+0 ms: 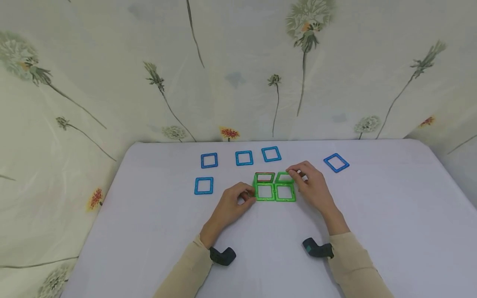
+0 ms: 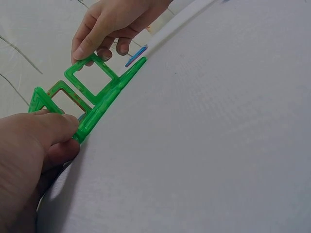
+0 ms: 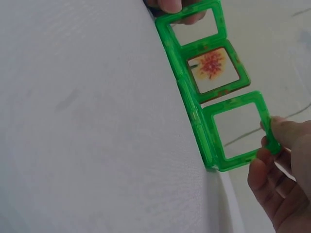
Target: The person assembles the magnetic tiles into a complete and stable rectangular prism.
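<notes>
Two green square magnetic tiles lie side by side on the table, a left flat tile [image 1: 265, 199] and a right flat tile [image 1: 285, 200]. Behind the left one stands a red-edged green tile [image 3: 224, 91]. Another green side tile [image 3: 197, 8] rises from its left edge, and my left hand [image 1: 231, 205] pinches this between thumb and fingers. My right hand [image 1: 314, 187] holds the upper outer corner of a green back tile [image 3: 235, 101], which stands along the rear edge of the right flat tile. A narrow gap separates the two rear tiles at their tops.
Several blue square tiles lie flat beyond and to the left, among them a left blue tile [image 1: 203, 193]. A lone blue tile [image 1: 330, 166] lies at the back right. The white-covered table [image 1: 261, 252] ends at a flower-patterned cloth [image 1: 238, 103].
</notes>
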`<state>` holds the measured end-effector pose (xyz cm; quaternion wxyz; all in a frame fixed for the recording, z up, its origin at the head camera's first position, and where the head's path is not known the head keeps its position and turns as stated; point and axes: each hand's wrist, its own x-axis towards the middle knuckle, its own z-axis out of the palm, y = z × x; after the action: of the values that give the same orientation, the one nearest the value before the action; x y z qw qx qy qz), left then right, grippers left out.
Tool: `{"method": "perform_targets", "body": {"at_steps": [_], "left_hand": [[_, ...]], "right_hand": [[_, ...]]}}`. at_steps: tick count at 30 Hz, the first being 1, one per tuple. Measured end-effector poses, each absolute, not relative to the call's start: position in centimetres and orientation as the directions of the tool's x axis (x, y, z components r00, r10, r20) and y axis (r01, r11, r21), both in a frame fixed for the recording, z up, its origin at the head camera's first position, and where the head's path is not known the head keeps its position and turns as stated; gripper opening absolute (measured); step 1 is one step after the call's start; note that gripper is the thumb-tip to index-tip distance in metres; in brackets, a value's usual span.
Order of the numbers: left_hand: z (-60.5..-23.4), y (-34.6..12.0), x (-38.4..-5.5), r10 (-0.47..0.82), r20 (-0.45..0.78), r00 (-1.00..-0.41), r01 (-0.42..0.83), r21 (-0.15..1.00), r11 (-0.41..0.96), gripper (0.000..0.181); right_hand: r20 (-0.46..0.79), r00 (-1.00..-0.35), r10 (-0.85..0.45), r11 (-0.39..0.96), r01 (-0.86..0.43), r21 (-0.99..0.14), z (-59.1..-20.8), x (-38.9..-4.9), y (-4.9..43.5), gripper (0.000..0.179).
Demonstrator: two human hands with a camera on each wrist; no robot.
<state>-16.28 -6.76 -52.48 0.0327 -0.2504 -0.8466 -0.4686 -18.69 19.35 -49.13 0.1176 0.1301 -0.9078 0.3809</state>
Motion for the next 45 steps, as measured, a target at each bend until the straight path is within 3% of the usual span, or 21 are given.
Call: {"method": "perform_targets", "body": {"at_steps": [45], "left_hand": [[-53.02,-6.78,-16.39,0.394,0.296,-0.87,0.459,0.779,0.427,0.02]], "right_hand": [[0.315,-0.937,-0.151,0.671,-0.331,-0.663,-49.1,-18.52,18.72,0.021]]}}
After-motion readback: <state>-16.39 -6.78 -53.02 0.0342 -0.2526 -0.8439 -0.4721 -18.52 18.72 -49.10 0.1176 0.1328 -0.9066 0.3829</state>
